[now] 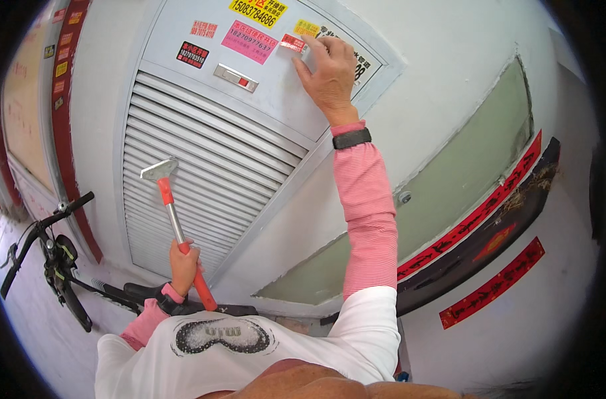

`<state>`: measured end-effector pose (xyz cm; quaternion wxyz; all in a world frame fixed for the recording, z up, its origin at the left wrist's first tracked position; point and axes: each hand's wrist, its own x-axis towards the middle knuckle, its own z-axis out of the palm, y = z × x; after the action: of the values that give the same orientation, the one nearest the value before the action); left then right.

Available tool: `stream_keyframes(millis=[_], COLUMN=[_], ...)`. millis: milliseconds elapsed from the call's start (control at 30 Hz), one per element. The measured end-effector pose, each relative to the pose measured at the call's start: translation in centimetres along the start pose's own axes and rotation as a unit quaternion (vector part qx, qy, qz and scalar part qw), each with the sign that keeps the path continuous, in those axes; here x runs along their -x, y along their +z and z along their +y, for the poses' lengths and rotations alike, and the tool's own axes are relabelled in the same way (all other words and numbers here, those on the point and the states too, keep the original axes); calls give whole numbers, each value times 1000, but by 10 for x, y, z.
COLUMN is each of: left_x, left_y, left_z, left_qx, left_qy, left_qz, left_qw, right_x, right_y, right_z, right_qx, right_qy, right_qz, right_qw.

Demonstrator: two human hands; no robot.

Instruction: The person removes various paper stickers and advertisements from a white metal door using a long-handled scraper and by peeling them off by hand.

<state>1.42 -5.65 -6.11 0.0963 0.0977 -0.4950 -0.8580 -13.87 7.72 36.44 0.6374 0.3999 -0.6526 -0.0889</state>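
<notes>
My left hand (184, 267) grips the red handle of a long-handled scraper (176, 219). Its wide metal head (159, 169) is raised in front of a louvred metal door panel (208, 149). Higher up, my right hand (330, 70) reaches to the smooth upper part of that door, thumb and fingers apart. Its fingertips are at the right edge of a small red sticker (292, 43); whether they touch it is hard to tell. A yellow sticker (307, 28) sits just above, and black printed lettering (361, 72) is partly hidden behind the hand.
More stickers are on the door: a pink one (248, 42), a black one (193, 54) and a yellow one (258, 11). Below them is a recessed latch (236, 78). A bicycle (59, 254) stands at the left. Red paper banners (492, 283) hang around a dark doorway at the right.
</notes>
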Motion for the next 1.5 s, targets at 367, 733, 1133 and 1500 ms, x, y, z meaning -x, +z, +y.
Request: stream_keyframes(millis=[367,733,1133,1500], left_x=[-4,-7,-11,-14], left_y=[-7,-10,-9,-4], left_z=[-5,2,-11,-12], left_qx=[26,11,11,17], left_qy=[5,-17,-1,-6], left_qz=[-17,-12,-29,-22], left_qw=[1000,1000,1000,1000], right_x=[-3,-26,4,-2], right_y=[28,-3,-24,13], right_z=[19,22,1,12], right_qx=[-32,-263,-453,80], right_qy=[0,297,377,10], right_qz=[45,29,118,46], right_qw=[998,918,799,996])
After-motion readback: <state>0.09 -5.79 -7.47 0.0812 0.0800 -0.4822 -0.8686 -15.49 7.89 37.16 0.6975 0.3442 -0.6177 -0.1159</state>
